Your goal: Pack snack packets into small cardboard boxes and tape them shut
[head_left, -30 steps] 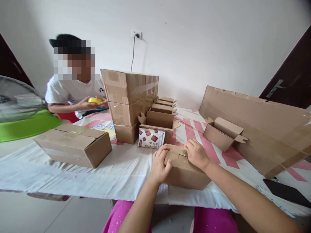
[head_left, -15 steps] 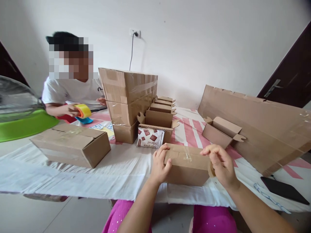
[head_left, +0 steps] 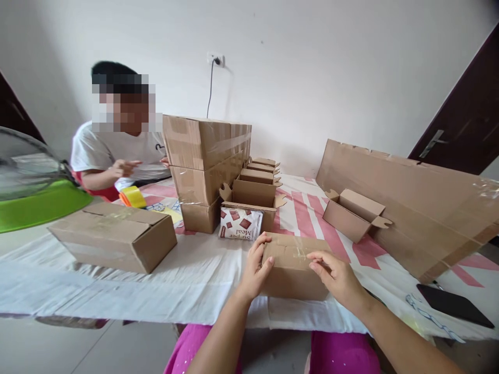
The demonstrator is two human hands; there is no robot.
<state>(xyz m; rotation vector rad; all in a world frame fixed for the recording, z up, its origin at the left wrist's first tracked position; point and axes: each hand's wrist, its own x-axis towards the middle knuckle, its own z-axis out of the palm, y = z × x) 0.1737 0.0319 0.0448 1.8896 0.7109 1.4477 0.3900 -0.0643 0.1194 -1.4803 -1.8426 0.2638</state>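
Note:
A small closed cardboard box [head_left: 292, 280] lies in front of me at the table edge, with clear tape [head_left: 299, 246] across its top. My left hand [head_left: 254, 271] grips its left end, thumb on the near edge and fingers over the top. Over the right part of the lid is my right hand [head_left: 338, 278], thumb and forefinger drawn together close to the tape; anything between them is too small to make out. Just behind the box, a white printed pouch [head_left: 240, 224] leans against an open cardboard box [head_left: 255, 192].
Taped boxes [head_left: 191, 179] are stacked at centre-left, with a closed box [head_left: 113, 236] nearer left. Another open box [head_left: 353, 213] sits by a large cardboard panel [head_left: 405, 202]. A co-worker [head_left: 120, 150] sits behind a yellow tape roll [head_left: 134, 197]. A black phone-like slab [head_left: 454, 305] lies right.
My right hand has moved left from the box's right end onto its lid by the tape. My left hand stays put. The co-worker has let go of the yellow tape roll on the table.

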